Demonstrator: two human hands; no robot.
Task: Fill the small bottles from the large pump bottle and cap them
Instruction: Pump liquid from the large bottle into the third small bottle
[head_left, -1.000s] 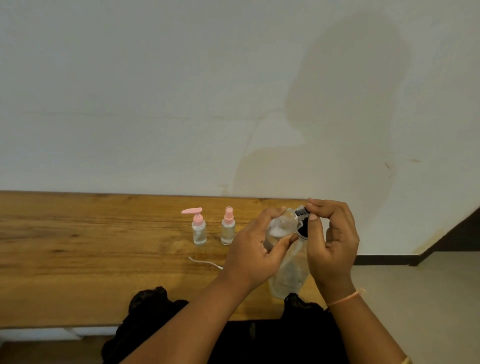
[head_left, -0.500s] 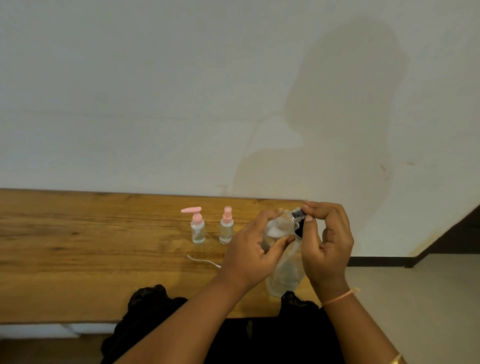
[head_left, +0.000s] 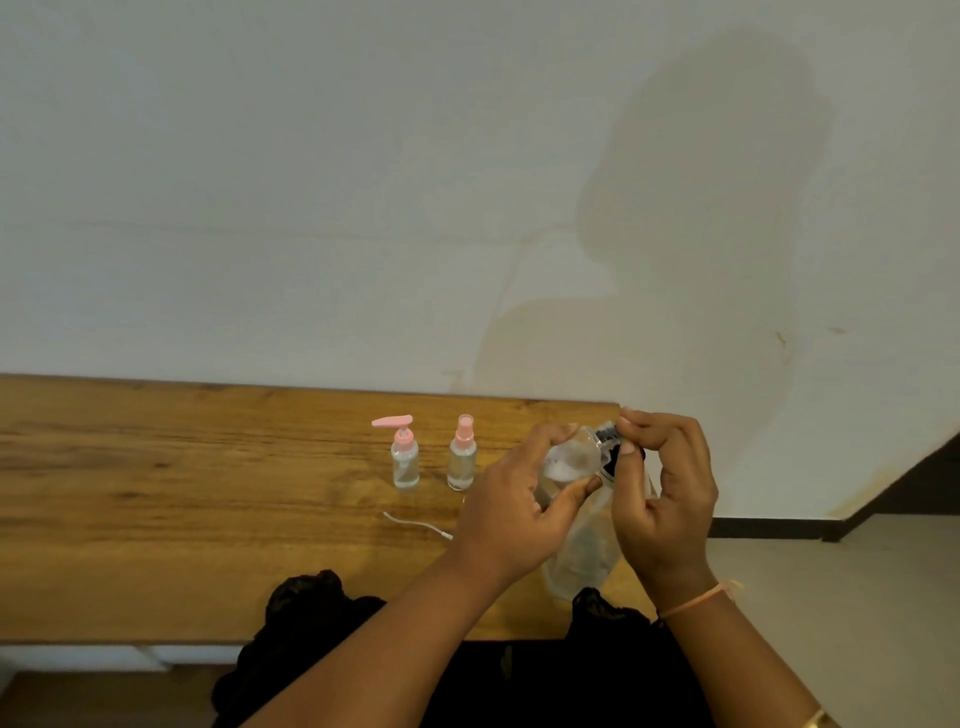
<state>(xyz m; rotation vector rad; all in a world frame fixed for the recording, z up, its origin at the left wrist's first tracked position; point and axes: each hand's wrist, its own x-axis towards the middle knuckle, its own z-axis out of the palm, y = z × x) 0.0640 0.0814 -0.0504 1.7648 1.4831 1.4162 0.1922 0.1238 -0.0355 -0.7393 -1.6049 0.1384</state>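
Gripping a large clear bottle (head_left: 583, 552) at the right end of a wooden table (head_left: 156, 519), at about five o'clock in the frame, a person's left hand (head_left: 519, 499) curls fingers and thumb round its rounded plastic shoulder. The right hand (head_left: 670, 499) pinches the bottle's black top (head_left: 609, 437), which has a ribbed silvery band, between thumb and fingertips. The bottle leans with its top toward one o'clock.

At ten o'clock of the left hand two small clear bottles stand upright, side by side but apart. They are a pump bottle (head_left: 404, 457) with a long pink spout pointing to nine o'clock, and a spray bottle (head_left: 461, 457) with a pink nozzle. At six o'clock of them a thin white tube (head_left: 415, 522) lies curved on the grained, glossy planks.

Fingers cover most of the large bottle's neck, so whether the top is screwed on or loose cannot be told. Nor can its liquid level, or whether its base rests on the table. The tube's right end disappears behind the left hand. A pink thread bracelet (head_left: 696, 603) circles the right wrist, and a gold bangle (head_left: 815, 719) is cut off by the lower edge. Crumpled black fabric (head_left: 311, 623) fills six o'clock, with a pale, stained wall (head_left: 260, 208) behind.
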